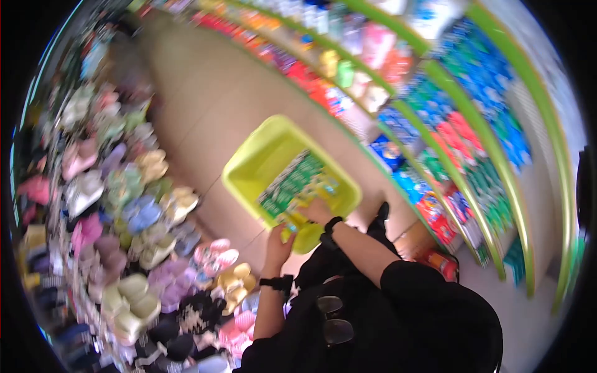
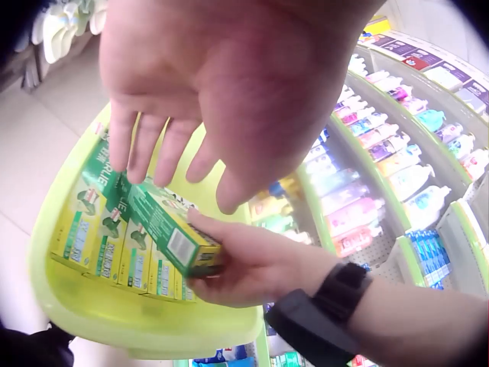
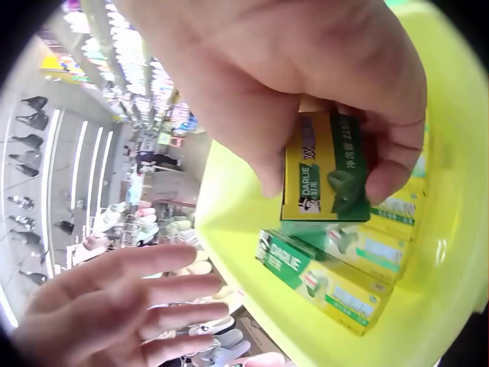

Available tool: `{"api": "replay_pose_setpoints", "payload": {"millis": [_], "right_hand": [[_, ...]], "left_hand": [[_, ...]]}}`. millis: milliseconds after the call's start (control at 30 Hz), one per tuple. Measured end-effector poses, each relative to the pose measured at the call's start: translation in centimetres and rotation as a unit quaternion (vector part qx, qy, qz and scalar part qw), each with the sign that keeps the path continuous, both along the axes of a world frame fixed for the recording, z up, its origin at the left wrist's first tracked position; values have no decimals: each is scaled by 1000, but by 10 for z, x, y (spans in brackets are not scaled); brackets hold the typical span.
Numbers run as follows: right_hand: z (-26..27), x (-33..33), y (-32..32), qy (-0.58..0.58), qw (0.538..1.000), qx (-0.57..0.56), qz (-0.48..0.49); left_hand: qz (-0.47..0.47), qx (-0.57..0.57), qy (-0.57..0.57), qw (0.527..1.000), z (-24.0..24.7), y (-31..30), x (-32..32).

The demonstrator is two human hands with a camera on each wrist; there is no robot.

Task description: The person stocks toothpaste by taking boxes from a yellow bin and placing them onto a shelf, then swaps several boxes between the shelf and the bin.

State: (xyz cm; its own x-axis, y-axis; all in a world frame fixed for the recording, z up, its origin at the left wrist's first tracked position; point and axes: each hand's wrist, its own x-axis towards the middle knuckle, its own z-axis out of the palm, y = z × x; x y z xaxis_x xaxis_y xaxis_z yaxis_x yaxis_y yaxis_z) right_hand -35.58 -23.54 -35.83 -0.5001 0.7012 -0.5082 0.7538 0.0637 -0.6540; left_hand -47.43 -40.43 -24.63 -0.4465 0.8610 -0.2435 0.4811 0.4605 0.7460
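A yellow-green basket (image 1: 249,146) holds a row of green and yellow Darlie boxes (image 1: 292,180), also seen standing in the left wrist view (image 2: 107,237). My right hand (image 2: 252,260) pinches one box (image 2: 172,229) by its end, over the row; in the right wrist view that hand (image 3: 306,69) has thumb and fingers on both sides of the box (image 3: 325,168). My left hand (image 3: 122,306) is held beside the basket's rim with its fingers extended and apart, holding nothing; its palm (image 2: 229,84) fills the top of the left wrist view.
Racks of pastel slippers (image 1: 134,217) stand along the left. Green-edged shelves (image 1: 460,87) of bottles, packets and boxes run along the right. Tan floor (image 1: 193,74) lies between them, and a red item (image 1: 438,264) is low beside the shelves.
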Motion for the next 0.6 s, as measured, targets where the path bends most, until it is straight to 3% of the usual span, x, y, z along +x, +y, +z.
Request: {"api": "replay_pose_setpoints", "payload": {"millis": [100, 200, 267, 333, 400, 467, 567, 600], "right_hand": [[108, 37, 45, -46, 993, -56, 93], [147, 99, 70, -37, 992, -71, 101], [182, 141, 83, -61, 984, -143, 91], [186, 190, 88, 28, 983, -161, 85], [217, 238, 83, 78, 979, -187, 5], [195, 271, 85, 22, 985, -171, 18], [228, 321, 77, 2, 996, -92, 7], [233, 337, 73, 16, 1000, 20, -2]], "left_hand": [[-92, 28, 119, 988, 7, 30, -10], [-217, 53, 167, 960, 7, 58, -8], [-283, -12, 51, 958, 26, 80, 0], [-334, 17, 8, 942, 23, 97, 13], [-358, 23, -10, 933, 34, 114, 37], [-362, 53, -53, 929, 46, 128, 63], [-401, 76, -2, 913, 57, 157, 101], [-409, 75, 9, 909, 60, 164, 115]]}}
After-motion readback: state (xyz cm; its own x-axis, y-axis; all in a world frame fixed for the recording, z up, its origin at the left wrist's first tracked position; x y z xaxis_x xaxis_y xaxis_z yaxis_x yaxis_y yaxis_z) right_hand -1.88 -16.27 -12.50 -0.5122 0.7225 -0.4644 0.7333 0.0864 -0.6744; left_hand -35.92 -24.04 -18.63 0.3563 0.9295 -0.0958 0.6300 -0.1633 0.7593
